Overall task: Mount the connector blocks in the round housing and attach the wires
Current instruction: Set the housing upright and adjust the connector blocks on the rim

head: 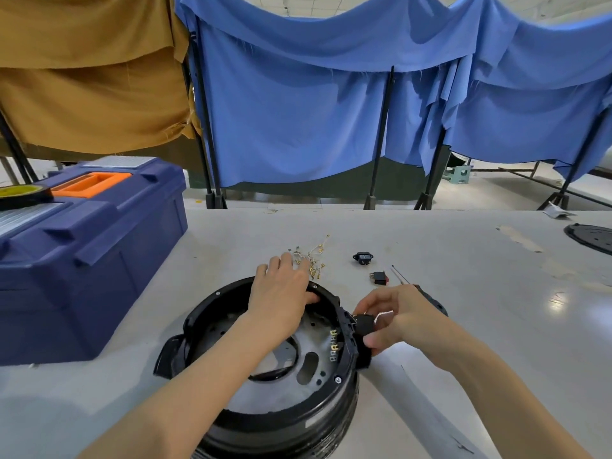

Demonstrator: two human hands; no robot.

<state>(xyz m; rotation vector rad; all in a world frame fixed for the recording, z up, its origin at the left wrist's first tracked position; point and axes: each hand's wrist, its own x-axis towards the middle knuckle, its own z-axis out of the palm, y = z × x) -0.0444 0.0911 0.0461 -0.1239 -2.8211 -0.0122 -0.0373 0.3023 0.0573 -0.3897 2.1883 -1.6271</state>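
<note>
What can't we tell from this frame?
Head view only:
- Whether the block is seated in the housing wall: the right hand pinching it covers the joint.
- Left hand grips the rim. Its fingertips are hidden behind its knuckles, so contact with the loose wires is unclear.
- Gold tabs inside: too small to count.
- Housing's near side: cut off by the bottom edge.

Blue toolbox (109,246) bearing a tape roll (23,195), tan cloth (89,77), blue cloth (298,111), black disc (592,238) far right

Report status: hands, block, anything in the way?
Left hand grips housing rim. Right hand pinches block at housing's right wall. Wires, socket, switch loose beyond; nothing blocking.
</note>
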